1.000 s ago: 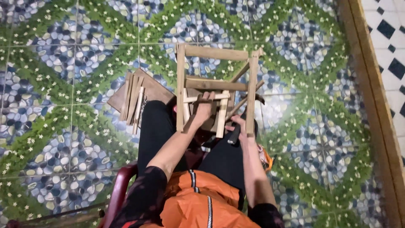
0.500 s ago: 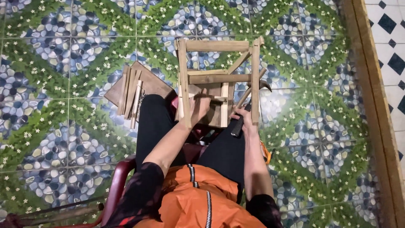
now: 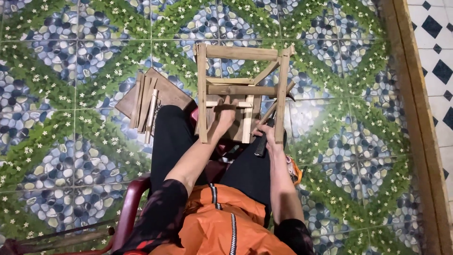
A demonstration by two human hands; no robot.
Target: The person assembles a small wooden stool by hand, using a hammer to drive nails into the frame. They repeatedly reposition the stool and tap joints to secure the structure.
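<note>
A small wooden frame of slats (image 3: 245, 52), like an unfinished stool, rests tilted against my knees. My left hand (image 3: 225, 113) grips a short crosspiece inside the frame. My right hand (image 3: 265, 134) holds a hammer (image 3: 270, 122) by its dark grip, its wooden handle running up and right past the frame's right post. I sit in a dark red plastic chair (image 3: 134, 203), wearing black trousers and an orange garment.
A brown board with several loose wooden slats (image 3: 148, 101) lies on the floor left of my left knee. The floor is patterned tile with pebble and leaf motifs. A wooden threshold strip (image 3: 417, 118) runs along the right, with checkered tile beyond.
The frame has shifted slightly. My right hand now grips the hammer handle lower, beside the frame's right post, and my left hand stays on the crosspiece.
</note>
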